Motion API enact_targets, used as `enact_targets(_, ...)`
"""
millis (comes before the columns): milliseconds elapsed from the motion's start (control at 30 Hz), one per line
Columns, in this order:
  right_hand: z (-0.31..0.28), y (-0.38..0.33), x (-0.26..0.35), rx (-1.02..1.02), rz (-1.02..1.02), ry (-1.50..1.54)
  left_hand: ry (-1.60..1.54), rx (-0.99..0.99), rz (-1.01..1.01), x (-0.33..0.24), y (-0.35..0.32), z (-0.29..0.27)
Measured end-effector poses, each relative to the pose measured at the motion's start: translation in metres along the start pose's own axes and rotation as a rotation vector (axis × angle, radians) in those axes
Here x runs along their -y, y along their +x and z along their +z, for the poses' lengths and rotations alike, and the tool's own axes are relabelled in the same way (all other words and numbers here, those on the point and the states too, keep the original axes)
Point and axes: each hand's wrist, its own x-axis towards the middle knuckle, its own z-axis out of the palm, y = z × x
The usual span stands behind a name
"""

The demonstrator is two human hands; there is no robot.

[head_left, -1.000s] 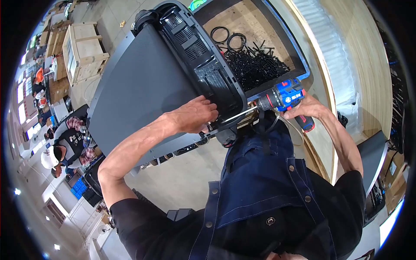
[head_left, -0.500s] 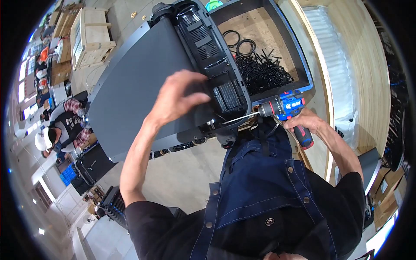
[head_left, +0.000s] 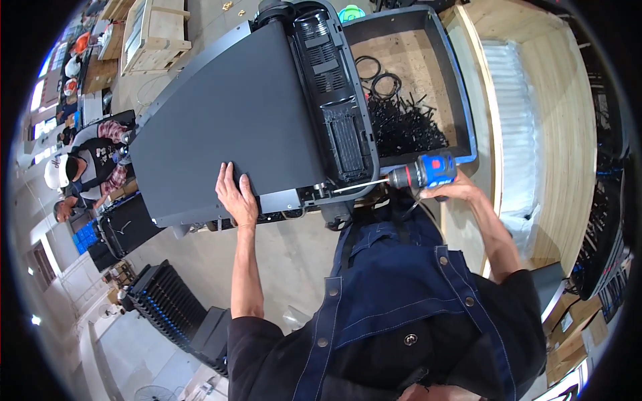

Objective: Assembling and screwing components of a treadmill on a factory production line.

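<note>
Head view: my right hand (head_left: 457,188) is curled around the grip of a blue-and-black drill (head_left: 431,170); whether a finger presses the trigger, I cannot tell. Its long thin bit (head_left: 361,186) runs left across the near right corner of the black machine (head_left: 344,134), tip beside a small metal bracket (head_left: 319,190) at the end of the belt. Seating of the tip: too small to judge. My left hand (head_left: 238,202) is spread, palm down, gripping nothing, laid on the near edge of the wide dark belt (head_left: 227,127).

Likely faults, my estimate:
1. Slip. One hand steers a long shank from its far end; a slight wrist tilt could throw the tip out and score the bracket.
2. No guide. My left hand lies well apart from the tip, so nothing steadies it there.
3. Bump. The bin (head_left: 461,154) of loose screws (head_left: 404,127) is close by; knocking its wall would spoil the angle.
4. Snag. A thin pale cable (head_left: 437,222) below the drill could catch my wrist.
</note>
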Motion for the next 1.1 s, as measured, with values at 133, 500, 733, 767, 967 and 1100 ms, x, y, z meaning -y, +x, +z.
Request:
enact_targets(133, -0.010, -0.011, -0.011, -0.096, -0.177, -0.120, -0.043, -0.023, -0.012, -0.010, -0.003, 0.000)
enact_targets(500, -0.018, 0.021, -0.019, -0.928, -0.360, -0.041, -0.086, -0.053, -0.073, -0.013, -0.009, -0.017)
enact_targets(733, -0.056, 0.074, -0.054, -0.893, -0.324, -0.047, -0.116, 0.004, 0.003, 0.021, -0.013, -0.015)
enact_targets(767, -0.057, 0.069, -0.060, -0.972, -0.312, -0.138, -0.137, 0.030, 0.053, 0.030, -0.014, -0.017)
enact_targets(967, 0.028, 0.027, -0.026, -0.837, -0.220, -0.524, -0.065, 0.076, 0.201, 0.131, -0.046, -0.063)
enact_targets(1100, 0.046, -0.006, -0.063, -1.028, -0.124, -0.806, -0.134, 0.073, 0.292, 0.223, -0.043, -0.068)
